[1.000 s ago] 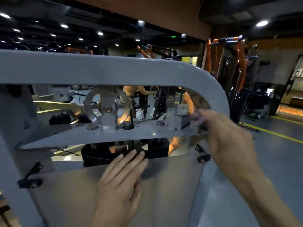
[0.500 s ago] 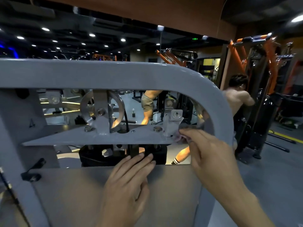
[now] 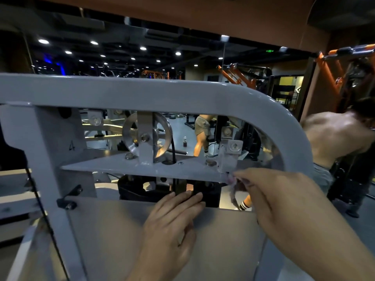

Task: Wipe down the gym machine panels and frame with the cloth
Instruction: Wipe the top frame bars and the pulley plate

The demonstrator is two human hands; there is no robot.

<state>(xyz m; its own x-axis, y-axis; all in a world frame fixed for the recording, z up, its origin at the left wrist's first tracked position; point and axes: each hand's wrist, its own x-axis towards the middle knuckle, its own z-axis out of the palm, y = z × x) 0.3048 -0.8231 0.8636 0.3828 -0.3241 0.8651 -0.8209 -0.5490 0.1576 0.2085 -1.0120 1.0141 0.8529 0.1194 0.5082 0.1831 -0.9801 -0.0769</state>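
The grey gym machine frame point(image 3: 162, 94) curves across the view and down on the right. Inside it a flat grey crossplate point(image 3: 125, 167) carries a silver pulley point(image 3: 147, 136) and a small bracket point(image 3: 230, 154). Below hangs a translucent panel point(image 3: 113, 236). My left hand point(image 3: 172, 222) lies flat with straight fingers on the panel's top edge. My right hand point(image 3: 278, 201) pinches a small pale cloth point(image 3: 231, 179) against the right end of the crossplate, just under the bracket. Most of the cloth is hidden by the fingers.
A shirtless person point(image 3: 336, 138) stands close behind the frame on the right. Orange machines point(image 3: 332, 72) stand beyond. A mirror behind the machine reflects another person point(image 3: 202, 134) and a bottle point(image 3: 184, 141) on the floor. Black clips point(image 3: 68, 199) hold the panel at left.
My right hand with the cloth has slid leftward and down along the crossplate, from the frame's right upright to the bracket. The view has shifted right. My left hand stays on the panel.
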